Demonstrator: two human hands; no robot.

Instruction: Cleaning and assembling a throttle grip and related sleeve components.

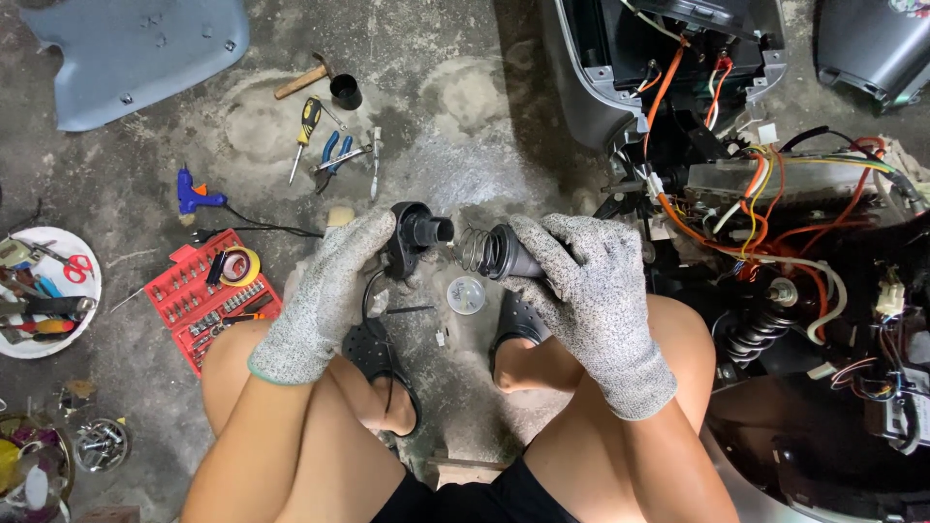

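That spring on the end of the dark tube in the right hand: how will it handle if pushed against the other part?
The spring shows open wire coils, so it likely compresses and pushes back. It juts bare from the tube in the right hand, so it may bend sideways if it meets the black part in the left hand off-centre.

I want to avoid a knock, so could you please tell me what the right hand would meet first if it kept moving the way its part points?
Probably the black part in the left hand.
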